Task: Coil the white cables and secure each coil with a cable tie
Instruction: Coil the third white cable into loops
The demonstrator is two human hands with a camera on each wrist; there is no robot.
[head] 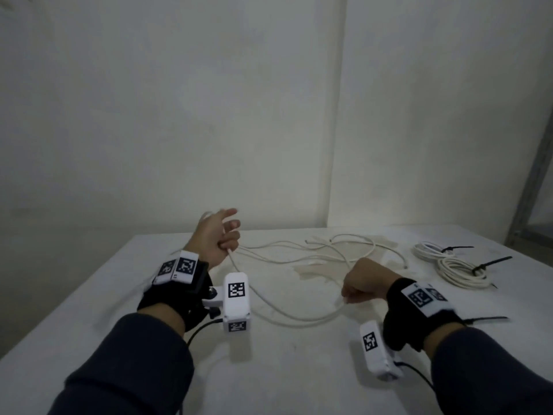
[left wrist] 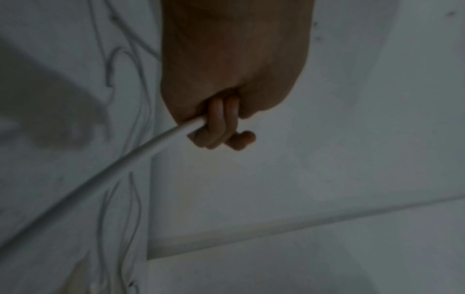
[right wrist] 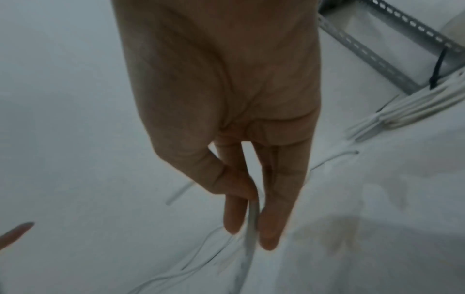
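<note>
Left hand [head: 214, 239] is raised at 10 o'clock above the table [head: 293, 369], lower fingers [left wrist: 221, 123] curled round a loose white cable [head: 287, 313], upper fingers released. Right hand [head: 363, 281] at 3 o'clock pinches the same cable between thumb and fingers [right wrist: 232, 214]; the cable sags in a loop between both hands and trails toward 12 o'clock across the table. Two coiled white cables [head: 457, 271] with black cable ties [head: 490, 263] lie at 2 o'clock.

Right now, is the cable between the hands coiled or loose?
Loose: the white cable sags in one open arc from left hand to right hand.
</note>
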